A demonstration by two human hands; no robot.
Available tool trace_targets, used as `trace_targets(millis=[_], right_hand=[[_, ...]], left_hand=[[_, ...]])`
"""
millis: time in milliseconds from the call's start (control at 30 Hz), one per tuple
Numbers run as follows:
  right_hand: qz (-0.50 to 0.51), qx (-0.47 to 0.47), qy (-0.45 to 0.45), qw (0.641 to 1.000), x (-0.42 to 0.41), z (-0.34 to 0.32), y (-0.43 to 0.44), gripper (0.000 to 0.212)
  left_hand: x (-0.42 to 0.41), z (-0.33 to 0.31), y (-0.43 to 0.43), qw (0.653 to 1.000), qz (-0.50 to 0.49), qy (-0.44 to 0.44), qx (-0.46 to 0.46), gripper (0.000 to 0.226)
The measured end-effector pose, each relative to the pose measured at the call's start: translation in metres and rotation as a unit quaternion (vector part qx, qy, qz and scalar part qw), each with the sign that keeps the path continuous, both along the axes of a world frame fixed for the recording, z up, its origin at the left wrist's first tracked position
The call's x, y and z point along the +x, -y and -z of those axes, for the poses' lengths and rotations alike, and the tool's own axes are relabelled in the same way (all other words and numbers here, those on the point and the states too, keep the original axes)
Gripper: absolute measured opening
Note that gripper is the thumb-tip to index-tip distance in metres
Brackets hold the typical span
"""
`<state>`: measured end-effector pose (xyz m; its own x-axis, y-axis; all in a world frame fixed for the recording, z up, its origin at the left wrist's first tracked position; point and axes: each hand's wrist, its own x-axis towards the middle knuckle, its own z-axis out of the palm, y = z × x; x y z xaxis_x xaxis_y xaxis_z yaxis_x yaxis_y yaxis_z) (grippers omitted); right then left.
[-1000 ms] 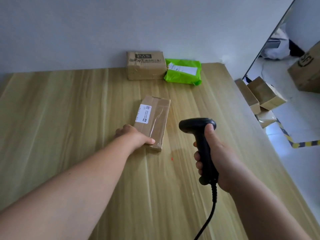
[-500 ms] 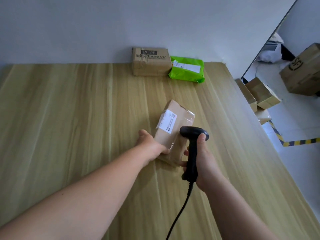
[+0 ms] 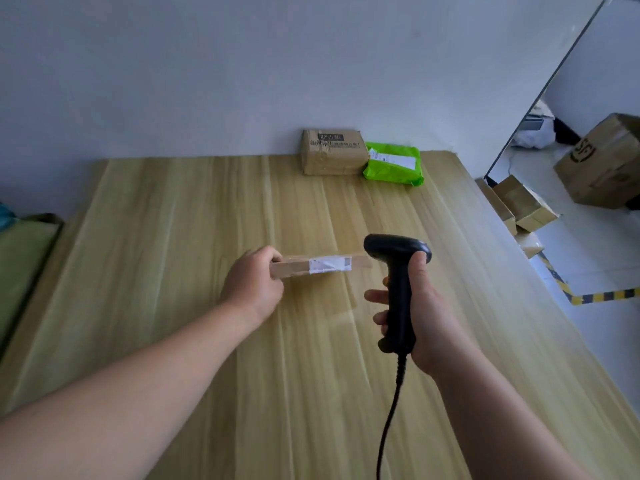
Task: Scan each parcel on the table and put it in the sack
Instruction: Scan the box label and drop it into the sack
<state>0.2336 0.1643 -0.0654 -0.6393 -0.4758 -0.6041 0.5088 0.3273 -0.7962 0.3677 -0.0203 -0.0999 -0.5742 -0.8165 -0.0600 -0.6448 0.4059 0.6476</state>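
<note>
My left hand (image 3: 254,284) grips one end of a flat brown cardboard parcel (image 3: 298,268), fingers curled round it. The pkg is off the tabletop, turned edge-on, its white shipping label (image 3: 329,265) facing me. My right hand (image 3: 420,313) is wrapped round the handle of a black pistol-grip barcode scanner (image 3: 398,271), its cord (image 3: 389,417) hanging toward me and its head just beside the parcel's right end.

Progress, as I judge it: this is the pkg in hand. I can't tell if it has been read, as no beam shows, and it isn't bagged. At the far edge of the pale wood-grain table (image 3: 173,237), against the wall, a squat brown cardboard box (image 3: 332,154) and a bright green poly mailer (image 3: 393,166) sit touching, so approx. two more to scan and bag.

Off the table's left edge is an olive-green fabric shape (image 3: 20,265), prob. the sack, but I can't be sure.
</note>
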Motion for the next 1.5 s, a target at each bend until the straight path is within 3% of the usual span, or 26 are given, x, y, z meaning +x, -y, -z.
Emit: trace_targets(millis=[67,167,233,333,400,467,567,867,1300,1500], right_hand=[[-0.015,0.001,-0.002,1.000,0.017,-0.004,0.003,0.067],[-0.034,0.015,-0.004,0.999,0.038,-0.004,0.005,0.067],[-0.044,0.031,0.004,0.999,0.050,-0.003,0.005,0.068],[-0.061,0.056,0.010,0.997,0.062,-0.004,0.006,0.066],[-0.075,0.068,0.009,0.995,0.068,-0.006,0.007,0.067],[-0.086,0.077,0.010,0.993,0.072,-0.010,0.007,0.071],[-0.105,0.080,0.017,0.991,0.076,-0.020,0.010,0.075],[-0.169,0.042,-0.021,0.984,0.090,-0.070,0.053,0.076],[-0.224,0.013,-0.054,0.973,0.130,-0.117,0.095,0.079],[-0.266,0.003,-0.072,0.961,0.165,-0.129,0.123,0.084]], left_hand=[[0.017,0.002,0.001,0.998,-0.029,-0.037,0.049,0.010],[0.036,0.015,0.001,0.981,-0.116,-0.079,0.134,0.022],[0.045,0.024,0.003,0.968,-0.171,-0.077,0.164,0.007],[0.059,0.032,0.011,0.957,-0.200,-0.044,0.205,0.068],[0.065,0.033,0.017,0.946,-0.215,-0.031,0.240,0.082],[0.070,0.031,0.024,0.923,-0.231,-0.055,0.302,0.067],[0.078,0.023,0.039,0.896,-0.227,-0.127,0.360,0.027],[0.116,-0.027,0.089,0.880,-0.221,-0.261,0.330,0.038],[0.172,-0.072,0.111,0.873,-0.255,-0.319,0.267,0.047],[0.215,-0.085,0.119,0.841,-0.309,-0.356,0.266,0.043]])
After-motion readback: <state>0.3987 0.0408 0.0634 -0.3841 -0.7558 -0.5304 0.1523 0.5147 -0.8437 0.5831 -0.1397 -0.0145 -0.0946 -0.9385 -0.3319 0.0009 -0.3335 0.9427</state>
